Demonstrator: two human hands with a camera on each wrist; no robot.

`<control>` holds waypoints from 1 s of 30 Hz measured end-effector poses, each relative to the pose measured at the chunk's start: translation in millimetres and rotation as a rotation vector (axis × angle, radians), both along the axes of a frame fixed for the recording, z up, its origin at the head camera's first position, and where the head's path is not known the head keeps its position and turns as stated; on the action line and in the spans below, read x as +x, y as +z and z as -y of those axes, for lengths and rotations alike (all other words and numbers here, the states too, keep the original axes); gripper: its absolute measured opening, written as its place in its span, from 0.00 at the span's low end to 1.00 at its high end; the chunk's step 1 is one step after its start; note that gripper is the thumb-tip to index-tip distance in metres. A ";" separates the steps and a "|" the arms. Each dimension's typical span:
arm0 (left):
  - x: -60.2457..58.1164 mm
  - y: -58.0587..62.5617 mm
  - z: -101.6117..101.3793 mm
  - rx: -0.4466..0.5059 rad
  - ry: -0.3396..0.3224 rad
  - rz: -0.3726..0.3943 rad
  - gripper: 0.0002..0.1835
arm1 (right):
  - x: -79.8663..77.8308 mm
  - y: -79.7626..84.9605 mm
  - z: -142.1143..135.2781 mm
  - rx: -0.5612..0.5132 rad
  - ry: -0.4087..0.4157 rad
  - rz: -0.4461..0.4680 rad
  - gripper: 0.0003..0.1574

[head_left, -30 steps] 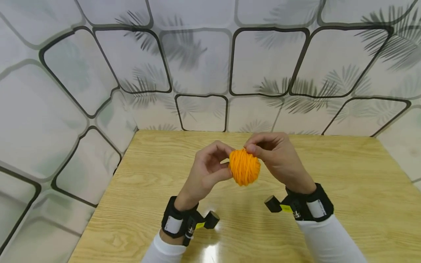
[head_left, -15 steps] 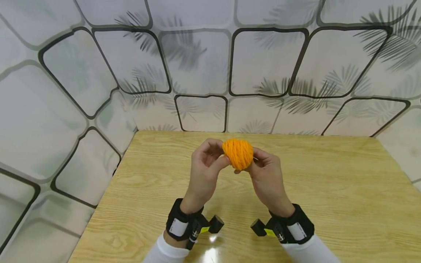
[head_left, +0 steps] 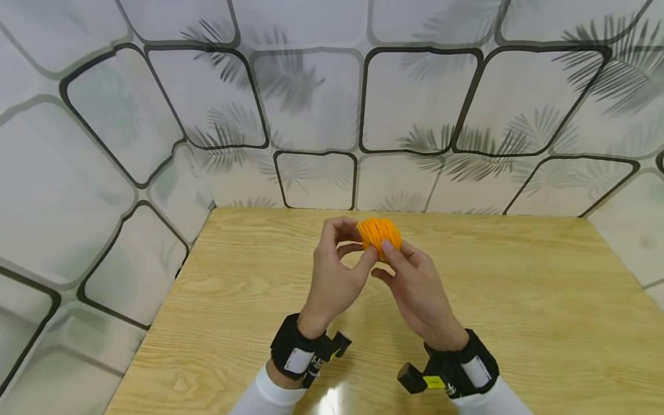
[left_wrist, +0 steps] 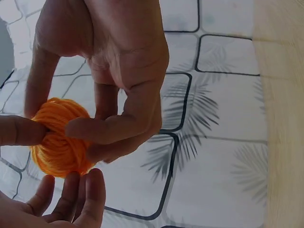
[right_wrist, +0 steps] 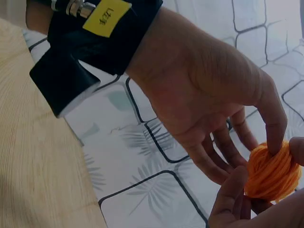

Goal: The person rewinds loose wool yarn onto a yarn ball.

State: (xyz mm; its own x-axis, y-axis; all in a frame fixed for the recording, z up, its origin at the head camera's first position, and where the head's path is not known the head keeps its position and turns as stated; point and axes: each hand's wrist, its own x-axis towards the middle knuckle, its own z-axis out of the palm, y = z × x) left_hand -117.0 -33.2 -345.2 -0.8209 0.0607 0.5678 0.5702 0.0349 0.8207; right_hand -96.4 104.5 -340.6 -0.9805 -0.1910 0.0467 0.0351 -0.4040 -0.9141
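Note:
A small ball of orange yarn (head_left: 377, 229) is held up above the table between both hands. My left hand (head_left: 334, 282) grips it from the left, its thumb at the ball's lower side and its fingers curved round the far side. From the right, my right hand (head_left: 422, 291) holds it with the thumb on the near face. In the left wrist view, strands wrap the yarn ball (left_wrist: 61, 159) in crossing layers, and thumbs and fingers of both hands touch it. The right wrist view has the yarn ball (right_wrist: 273, 178) at its right edge, partly covered by fingers.
A light wood-grain table (head_left: 519, 311) lies below the hands. Its back and left edges meet walls (head_left: 311, 98) covered in a pattern of dark outlines and palm leaves. Black straps (head_left: 293, 349) with small cameras are on both wrists.
My right hand has moved from the top of the yarn ball down to its right side, and its thumb now lies on the near face. The ball has risen slightly and turned.

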 end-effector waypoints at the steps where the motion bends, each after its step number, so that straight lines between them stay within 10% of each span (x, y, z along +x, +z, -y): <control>1: -1.1 -1.9 -1.0 -0.051 0.026 -0.019 0.24 | -3.4 -2.7 -1.9 -0.013 -0.011 0.026 0.31; 11: -18.1 -15.8 1.6 -0.414 0.011 -0.129 0.25 | -33.2 -25.2 -21.6 0.047 0.153 0.124 0.35; 23: -93.5 -70.0 3.3 -0.586 -0.020 0.210 0.22 | -116.1 -72.5 -32.5 0.646 0.310 0.273 0.34; 30: -114.3 -85.8 -5.7 -0.707 -0.013 0.305 0.19 | -118.9 -84.8 -26.4 1.241 0.091 -0.026 0.33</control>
